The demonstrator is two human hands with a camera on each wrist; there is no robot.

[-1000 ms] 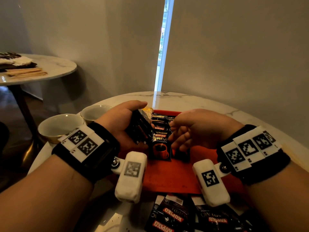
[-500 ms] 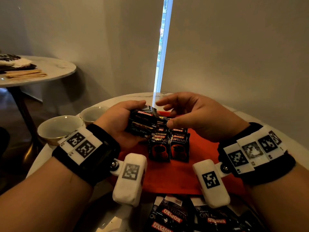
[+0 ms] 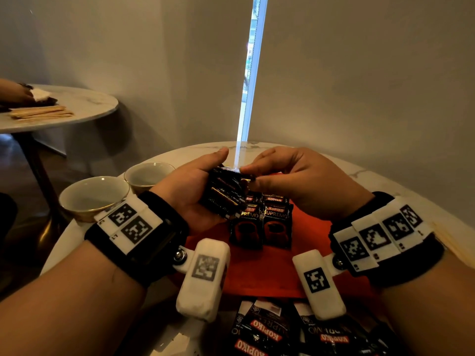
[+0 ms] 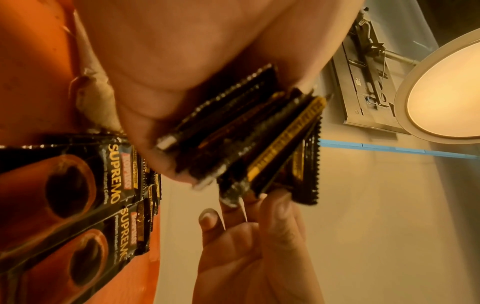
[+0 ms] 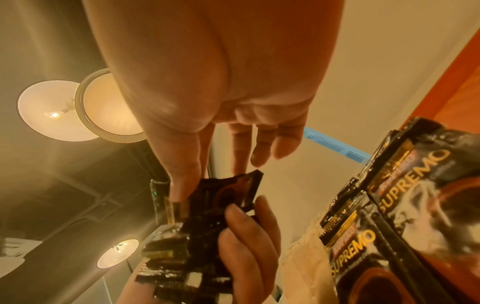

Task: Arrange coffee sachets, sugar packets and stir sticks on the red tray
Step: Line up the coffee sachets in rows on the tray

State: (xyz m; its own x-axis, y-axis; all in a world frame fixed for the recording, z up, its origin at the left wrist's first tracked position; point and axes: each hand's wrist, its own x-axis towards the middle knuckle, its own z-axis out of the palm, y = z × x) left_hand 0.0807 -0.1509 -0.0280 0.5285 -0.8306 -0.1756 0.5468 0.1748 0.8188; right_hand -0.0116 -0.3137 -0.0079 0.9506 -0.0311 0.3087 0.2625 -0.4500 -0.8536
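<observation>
My left hand (image 3: 203, 181) grips a stack of black coffee sachets (image 3: 223, 194) above the far part of the red tray (image 3: 270, 268). My right hand (image 3: 248, 176) pinches the top sachet of that stack between thumb and forefinger. The left wrist view shows the stack (image 4: 246, 144) edge-on, with the right hand's fingertips (image 4: 275, 205) at its end. In the right wrist view the pinched sachet (image 5: 228, 189) lies under the thumb. Two overlapping rows of sachets (image 3: 262, 224) lie side by side on the tray. No stir sticks show on this table.
Loose sachets (image 3: 259, 330) lie on the marble table in front of the tray. Two empty bowls (image 3: 92, 196) (image 3: 149, 173) stand to the left. On a second table at far left lie wooden stir sticks (image 3: 41, 113), and another person's hand (image 3: 12, 93) reaches there.
My right hand set a sachet down as a second row on the tray, then rose back to the stack and now pinches its top sachet. Another person's hand appeared at the far table.
</observation>
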